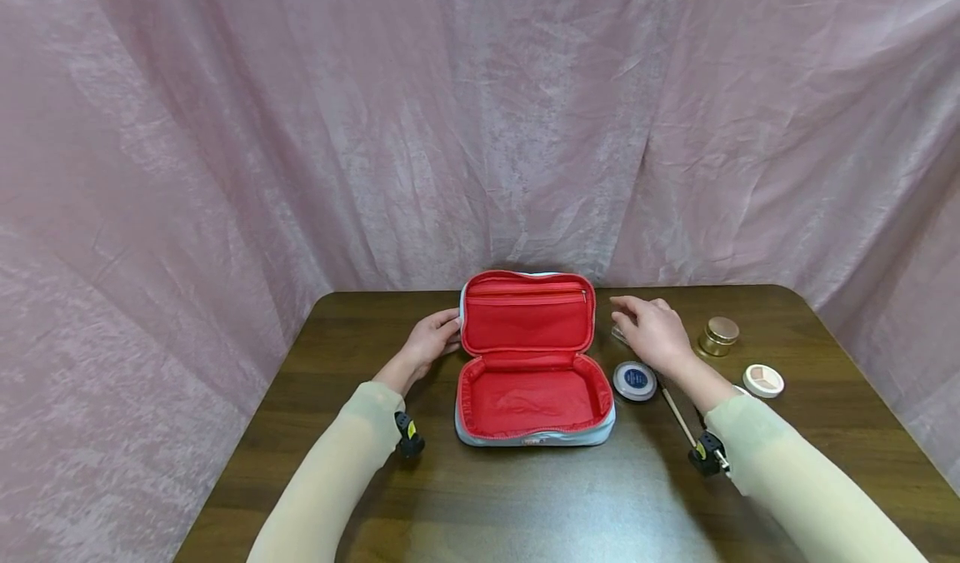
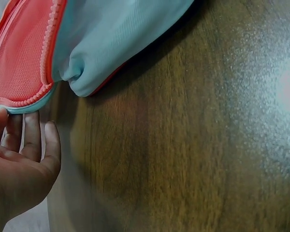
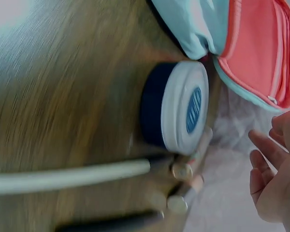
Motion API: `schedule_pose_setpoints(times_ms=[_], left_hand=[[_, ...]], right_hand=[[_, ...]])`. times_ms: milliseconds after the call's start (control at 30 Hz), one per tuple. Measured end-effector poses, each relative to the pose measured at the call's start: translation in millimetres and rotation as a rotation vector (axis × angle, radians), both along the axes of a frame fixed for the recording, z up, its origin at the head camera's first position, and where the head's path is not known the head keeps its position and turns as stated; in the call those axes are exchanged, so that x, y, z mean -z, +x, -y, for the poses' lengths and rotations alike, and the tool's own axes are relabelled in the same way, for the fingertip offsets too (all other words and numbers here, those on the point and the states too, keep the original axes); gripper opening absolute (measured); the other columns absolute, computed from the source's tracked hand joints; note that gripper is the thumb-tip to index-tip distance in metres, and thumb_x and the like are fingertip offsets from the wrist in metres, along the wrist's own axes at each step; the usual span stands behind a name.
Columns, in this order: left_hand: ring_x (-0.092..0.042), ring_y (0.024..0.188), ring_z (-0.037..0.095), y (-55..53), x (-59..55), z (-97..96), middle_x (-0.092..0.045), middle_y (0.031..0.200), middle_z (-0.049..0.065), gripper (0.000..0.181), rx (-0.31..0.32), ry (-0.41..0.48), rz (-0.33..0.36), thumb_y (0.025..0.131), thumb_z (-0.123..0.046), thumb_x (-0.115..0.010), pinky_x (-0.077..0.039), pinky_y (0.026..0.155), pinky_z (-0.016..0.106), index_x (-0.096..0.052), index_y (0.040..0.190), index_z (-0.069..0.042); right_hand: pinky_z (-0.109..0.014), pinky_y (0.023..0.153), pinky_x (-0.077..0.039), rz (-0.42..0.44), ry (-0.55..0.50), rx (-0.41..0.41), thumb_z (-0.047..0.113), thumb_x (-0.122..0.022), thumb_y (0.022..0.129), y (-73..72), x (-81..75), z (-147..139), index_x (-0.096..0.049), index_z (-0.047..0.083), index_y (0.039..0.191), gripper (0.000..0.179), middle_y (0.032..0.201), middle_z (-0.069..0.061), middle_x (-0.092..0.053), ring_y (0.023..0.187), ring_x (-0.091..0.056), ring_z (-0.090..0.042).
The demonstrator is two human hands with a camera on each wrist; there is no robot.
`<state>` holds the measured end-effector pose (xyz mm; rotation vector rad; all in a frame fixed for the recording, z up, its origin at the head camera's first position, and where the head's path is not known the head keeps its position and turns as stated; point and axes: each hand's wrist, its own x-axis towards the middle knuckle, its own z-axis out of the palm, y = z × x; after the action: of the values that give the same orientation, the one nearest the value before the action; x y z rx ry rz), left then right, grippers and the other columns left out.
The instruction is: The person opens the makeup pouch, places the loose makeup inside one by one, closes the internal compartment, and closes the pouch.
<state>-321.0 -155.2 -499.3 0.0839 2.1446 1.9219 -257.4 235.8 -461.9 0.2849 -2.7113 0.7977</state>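
A light-blue cosmetic bag [image 1: 572, 438] with a red lining stands unzipped on the table, its lid [image 1: 525, 323] raised at the back. My left hand [image 1: 432, 340] pinches the lid's left edge, thumb in front and fingers behind, as the left wrist view shows at the bag's lid [image 2: 24, 72]. Off the lid's right side, my right hand [image 1: 656, 336] hovers with loosely bent fingers and nothing in them. Below it sits a round tub [image 3: 183, 108] with a dark blue base and a pale, blue-labelled lid. A pale-handled stick [image 3: 67, 177] lies beside the tub, partly under the right arm.
On the right of the brown wooden table [image 1: 420, 513] stand a gold-lidded jar [image 1: 718, 336] and a round white compact [image 1: 763, 380] with beige sections. Several small cosmetics, blurred in the right wrist view, lie past the tub. A pink curtain [image 1: 480, 130] hangs behind the table.
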Motion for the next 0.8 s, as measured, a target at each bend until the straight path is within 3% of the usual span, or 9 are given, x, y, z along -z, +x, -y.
schedule_pose_setpoints(times_ms=[333,633,800], left_hand=[[-0.068,0.104,0.017,-0.1,2.6,1.6,-0.069,0.126,0.011,0.039,-0.008,0.025,0.012,0.109,-0.02,-0.054,-0.049,0.102,0.054,-0.057,0.145,-0.004],[-0.07,0.102,0.02,2.0,-2.9,6.8,-0.072,0.12,0.01,0.04,0.006,0.018,0.034,0.108,-0.019,-0.054,-0.047,0.103,0.058,-0.055,0.146,-0.005],[-0.071,0.101,0.022,2.7,-7.3,9.5,-0.071,0.121,0.013,0.041,0.032,-0.01,0.025,0.108,-0.019,-0.054,-0.048,0.101,0.058,-0.055,0.147,-0.005]], right_hand=[[-0.064,0.093,-0.037,-0.059,0.062,0.037,0.022,-0.061,0.103,18.0,-26.1,-44.1,-0.064,0.006,0.136,0.037,0.125,-0.02,-0.069,0.115,-0.053,-0.05],[-0.068,0.097,-0.029,0.013,0.11,0.083,0.028,-0.059,0.105,22.9,-44.0,-87.3,-0.055,0.002,0.143,0.047,0.131,-0.025,-0.064,0.123,-0.044,-0.054],[-0.072,0.095,-0.029,0.071,0.165,0.11,0.038,-0.057,0.104,22.3,-44.7,-105.4,-0.05,0.002,0.147,0.057,0.14,-0.029,-0.055,0.123,-0.041,-0.058]])
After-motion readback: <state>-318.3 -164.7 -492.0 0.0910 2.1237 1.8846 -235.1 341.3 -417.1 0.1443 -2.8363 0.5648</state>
